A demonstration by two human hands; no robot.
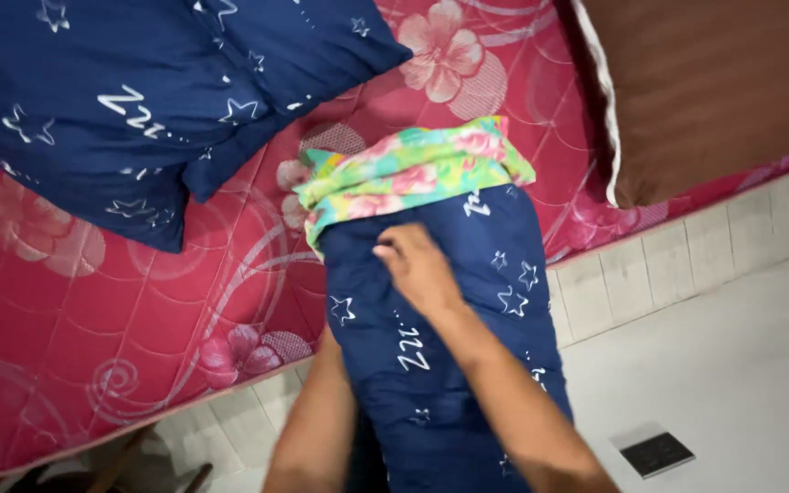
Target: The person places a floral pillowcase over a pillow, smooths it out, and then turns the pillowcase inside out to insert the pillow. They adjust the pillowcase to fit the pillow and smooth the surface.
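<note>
A long bolster (431, 173) with a green and pink floral inner cover lies with its far end on the red mattress (93, 319). A dark blue starred case (449, 365) covers most of it, leaving the floral end bare. My right hand (417, 265) rests on top of the blue case near its open edge, fingers bent against the cloth. My left forearm (317, 420) runs under or beside the bolster; the left hand itself is hidden behind the blue case.
Two dark blue starred pillows (120, 100) lie on the mattress at the upper left. A brown pillow (714, 82) sits at the upper right. A tiled ledge (650, 274) edges the bed, with grey floor and a small dark plate (655, 454) at right.
</note>
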